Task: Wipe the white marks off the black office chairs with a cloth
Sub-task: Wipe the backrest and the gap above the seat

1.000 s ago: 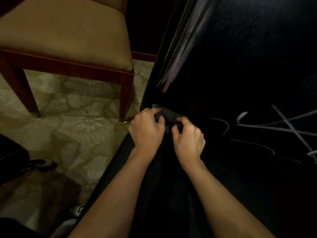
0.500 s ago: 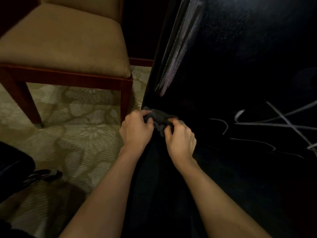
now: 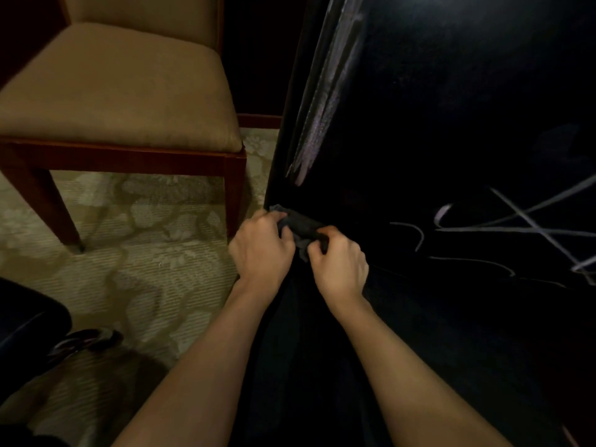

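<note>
Looks like prep: left hand (image 3: 261,250) and right hand (image 3: 340,264) both grip the bunched cloth (image 3: 301,229), next it needs swiping over the marks (image 3: 516,230) to their right.

Glossy black chair upholstery (image 3: 451,91), streaked with chalky white marks (image 3: 522,227), beside a matt grey cloth (image 3: 301,225), a polished wood-framed chair with tan fabric seat (image 3: 122,91), and woven patterned carpet (image 3: 145,253).

A wooden chair (image 3: 122,91) with a tan padded seat and dark red-brown legs stands on a pale carpet (image 3: 145,253) with a flower pattern. The room is dim, with deep shadows.
</note>
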`<state>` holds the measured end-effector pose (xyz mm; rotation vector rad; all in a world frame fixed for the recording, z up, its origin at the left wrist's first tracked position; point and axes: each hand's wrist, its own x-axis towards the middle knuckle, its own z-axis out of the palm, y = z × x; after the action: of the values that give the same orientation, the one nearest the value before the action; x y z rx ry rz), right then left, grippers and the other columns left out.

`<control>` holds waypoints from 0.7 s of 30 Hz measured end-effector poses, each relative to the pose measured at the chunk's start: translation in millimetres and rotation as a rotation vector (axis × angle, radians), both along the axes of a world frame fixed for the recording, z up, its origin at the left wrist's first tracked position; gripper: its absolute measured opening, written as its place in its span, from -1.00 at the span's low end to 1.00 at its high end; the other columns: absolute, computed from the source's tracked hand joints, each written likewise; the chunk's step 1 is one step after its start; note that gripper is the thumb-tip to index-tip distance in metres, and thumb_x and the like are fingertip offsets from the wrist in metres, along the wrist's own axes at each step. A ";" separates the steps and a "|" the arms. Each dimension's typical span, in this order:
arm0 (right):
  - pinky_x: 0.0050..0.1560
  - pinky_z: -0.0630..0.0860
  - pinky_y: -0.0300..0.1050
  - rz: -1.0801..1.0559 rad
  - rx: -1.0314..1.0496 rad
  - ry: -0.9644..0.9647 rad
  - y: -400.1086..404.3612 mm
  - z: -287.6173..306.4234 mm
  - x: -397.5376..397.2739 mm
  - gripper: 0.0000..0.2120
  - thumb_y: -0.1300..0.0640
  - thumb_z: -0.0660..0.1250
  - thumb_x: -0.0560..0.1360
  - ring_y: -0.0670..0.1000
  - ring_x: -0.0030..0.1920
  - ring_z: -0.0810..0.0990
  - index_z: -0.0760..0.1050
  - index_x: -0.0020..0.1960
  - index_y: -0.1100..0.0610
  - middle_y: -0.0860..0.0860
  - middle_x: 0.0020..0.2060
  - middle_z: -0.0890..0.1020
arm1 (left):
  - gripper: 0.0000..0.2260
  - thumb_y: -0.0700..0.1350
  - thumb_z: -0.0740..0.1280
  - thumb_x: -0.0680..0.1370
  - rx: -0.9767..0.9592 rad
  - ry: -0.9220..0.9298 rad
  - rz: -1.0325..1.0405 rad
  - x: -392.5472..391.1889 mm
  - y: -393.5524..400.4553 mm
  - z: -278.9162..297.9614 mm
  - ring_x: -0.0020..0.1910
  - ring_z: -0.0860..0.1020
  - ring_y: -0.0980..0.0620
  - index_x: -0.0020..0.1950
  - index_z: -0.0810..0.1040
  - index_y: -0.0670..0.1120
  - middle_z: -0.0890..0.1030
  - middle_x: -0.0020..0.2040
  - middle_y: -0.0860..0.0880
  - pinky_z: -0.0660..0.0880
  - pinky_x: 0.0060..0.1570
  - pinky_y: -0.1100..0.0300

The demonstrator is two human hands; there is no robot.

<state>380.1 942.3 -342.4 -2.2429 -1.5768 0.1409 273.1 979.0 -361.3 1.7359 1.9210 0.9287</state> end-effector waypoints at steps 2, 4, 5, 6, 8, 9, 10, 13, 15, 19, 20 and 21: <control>-0.08 0.43 -0.09 0.006 -0.011 0.067 0.3 9.3 2.6 -0.69 0.05 0.25 0.59 0.13 0.08 0.62 0.51 0.32 0.02 0.07 0.09 0.66 | -0.73 -0.07 0.34 0.57 0.010 -0.042 -0.013 2.1 -0.6 7.6 0.07 0.59 -0.13 0.25 0.61 -0.04 0.59 0.13 -0.06 0.44 -0.10 0.08; -0.11 0.47 -0.08 0.052 0.058 0.076 -13.0 16.3 8.1 -0.75 0.05 0.27 0.57 0.11 0.03 0.63 0.53 0.23 0.03 0.03 0.05 0.66 | -0.77 -0.09 0.37 0.54 0.065 -0.124 -0.046 0.2 -7.0 13.0 0.04 0.60 -0.11 0.19 0.63 -0.05 0.59 0.08 -0.05 0.49 -0.05 0.06; -0.13 0.50 -0.08 0.074 0.138 0.075 -23.8 19.5 12.7 -0.77 0.06 0.28 0.56 0.09 -0.01 0.64 0.55 0.19 0.03 0.00 0.03 0.67 | -0.78 -0.10 0.37 0.53 0.119 -0.148 -0.072 -0.5 -13.1 15.5 0.00 0.60 -0.09 0.17 0.63 -0.05 0.60 0.04 -0.03 0.51 -0.06 0.06; -0.15 0.54 -0.06 0.100 0.238 0.072 -34.9 24.0 17.3 -0.78 0.07 0.30 0.54 0.06 -0.05 0.65 0.56 0.17 0.04 -0.03 0.01 0.67 | -0.79 -0.10 0.38 0.53 0.190 -0.161 -0.100 -1.0 -20.7 19.6 -0.04 0.60 -0.06 0.16 0.64 -0.05 0.60 0.00 -0.01 0.52 -0.09 0.08; -0.19 0.59 -0.04 0.169 0.484 0.042 -49.8 38.3 29.9 -0.78 0.11 0.33 0.52 0.03 -0.12 0.66 0.59 0.15 0.10 -0.02 -0.02 0.68 | -0.78 -0.11 0.37 0.53 0.381 -0.223 -0.153 2.5 -36.5 32.6 -0.12 0.59 0.03 0.15 0.65 -0.08 0.58 -0.07 0.02 0.51 -0.14 0.17; -0.19 0.60 -0.05 0.196 0.607 0.018 -53.1 47.5 37.2 -0.77 0.14 0.33 0.51 0.03 -0.13 0.67 0.60 0.14 0.13 0.00 -0.04 0.68 | -0.78 -0.13 0.38 0.53 0.477 -0.260 -0.175 6.9 -42.6 42.2 -0.15 0.57 0.08 0.15 0.66 -0.10 0.58 -0.08 0.02 0.49 -0.14 0.25; -0.17 0.59 -0.07 0.210 0.707 -0.011 -54.4 57.1 44.8 -0.77 0.17 0.33 0.51 0.03 -0.13 0.66 0.61 0.15 0.17 0.03 -0.05 0.68 | -0.78 -0.16 0.38 0.53 0.565 -0.285 -0.190 13.4 -46.5 52.9 -0.16 0.55 0.13 0.16 0.65 -0.12 0.58 -0.09 0.01 0.46 -0.13 0.33; -0.18 0.58 -0.07 0.154 0.802 -0.081 -47.9 71.7 62.8 -0.75 0.20 0.37 0.51 0.04 -0.12 0.67 0.61 0.17 0.17 0.04 -0.04 0.68 | -0.78 -0.18 0.41 0.53 0.639 -0.279 -0.174 36.5 -44.7 73.3 -0.12 0.55 0.15 0.17 0.66 -0.12 0.60 -0.05 0.00 0.42 -0.10 0.40; -0.25 0.59 -0.04 0.081 0.720 -0.103 -44.4 61.9 65.5 -0.73 0.19 0.42 0.47 0.10 -0.14 0.69 0.61 0.18 0.14 0.03 -0.01 0.70 | -0.77 -0.15 0.43 0.53 0.550 -0.267 -0.145 46.9 -43.5 71.4 -0.13 0.59 0.10 0.18 0.66 -0.06 0.63 -0.03 0.03 0.45 -0.11 0.35; -0.29 0.56 -0.01 0.012 0.485 -0.078 -40.2 29.3 62.9 -0.71 0.17 0.45 0.48 0.20 -0.20 0.68 0.58 0.20 0.12 0.07 -0.02 0.70 | -0.76 -0.10 0.44 0.53 0.363 -0.201 -0.134 54.3 -45.9 52.7 -0.01 0.63 0.04 0.19 0.67 0.00 0.65 0.05 0.07 0.55 -0.03 0.15; -0.23 0.55 0.01 -0.020 0.416 -0.048 -39.6 22.4 63.3 -0.71 0.14 0.40 0.51 0.21 -0.14 0.68 0.56 0.23 0.09 0.06 0.01 0.69 | -0.76 -0.08 0.43 0.54 0.285 -0.177 -0.121 55.8 -45.3 48.0 0.04 0.62 0.03 0.21 0.67 0.03 0.65 0.09 0.08 0.54 -0.01 0.13; -0.17 0.54 0.03 -0.054 0.341 -0.029 -38.0 14.5 64.5 -0.72 0.10 0.35 0.55 0.21 -0.07 0.67 0.53 0.26 0.06 0.05 0.05 0.68 | -0.76 -0.05 0.41 0.56 0.194 -0.153 -0.110 57.8 -42.9 42.4 0.08 0.61 0.02 0.23 0.66 0.05 0.65 0.12 0.08 0.53 0.02 0.11</control>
<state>444.6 904.3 -327.9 -2.0245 -1.4289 -0.1652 330.9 936.1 -318.9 1.7990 1.6695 1.2027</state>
